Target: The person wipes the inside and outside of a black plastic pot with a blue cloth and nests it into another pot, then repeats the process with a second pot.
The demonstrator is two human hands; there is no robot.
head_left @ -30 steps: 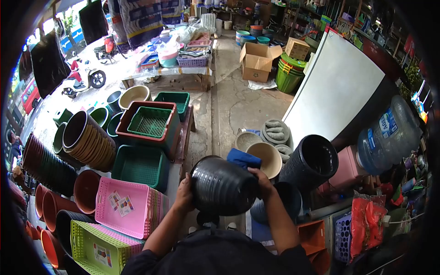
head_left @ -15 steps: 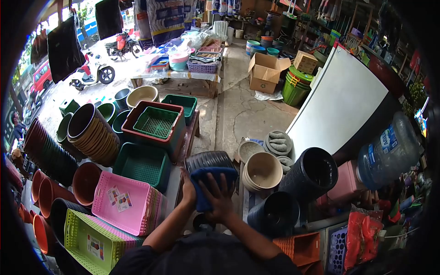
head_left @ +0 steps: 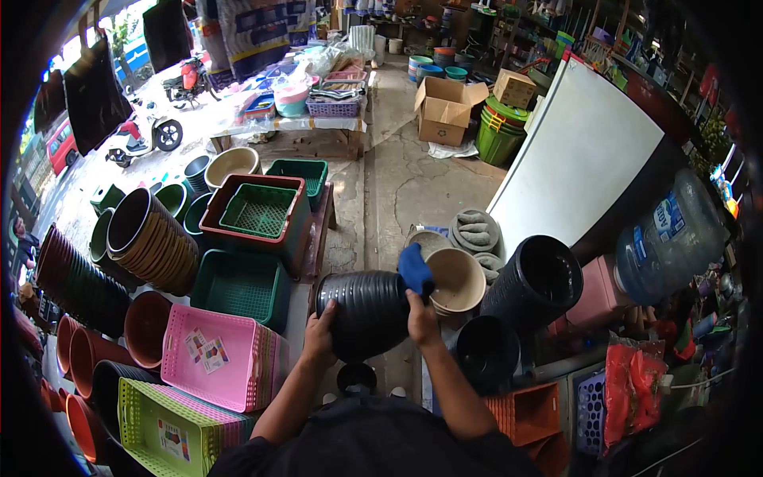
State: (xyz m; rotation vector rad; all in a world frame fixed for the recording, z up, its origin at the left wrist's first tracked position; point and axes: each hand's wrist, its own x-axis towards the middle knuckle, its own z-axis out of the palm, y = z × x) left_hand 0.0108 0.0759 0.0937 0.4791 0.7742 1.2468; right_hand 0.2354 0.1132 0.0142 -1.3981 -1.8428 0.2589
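Observation:
A black ribbed plant pot (head_left: 364,312) lies sideways in front of my body, held up between both hands. My left hand (head_left: 320,338) is closed on its left end, thumb on the ribbed wall. At the other end, my right hand (head_left: 422,319) pinches a blue cloth (head_left: 415,270) that sticks up above the fingers. That hand is against the pot's right end; how firmly it also grips the pot is hard to see. Below the pot stands a small black pot (head_left: 356,377) on the floor near my feet.
On the left are pink baskets (head_left: 208,350), lime baskets (head_left: 159,425), a green basket (head_left: 242,288) and stacked brown pots (head_left: 155,246). To the right stand cream pots (head_left: 457,278), tall black pots (head_left: 540,286), a white panel (head_left: 576,151) and a water jug (head_left: 671,246).
The pot has turned sideways and shows its full wall. The blue cloth, spread under my right hand before, is now bunched at the pot's right end. My left hand has moved lower.

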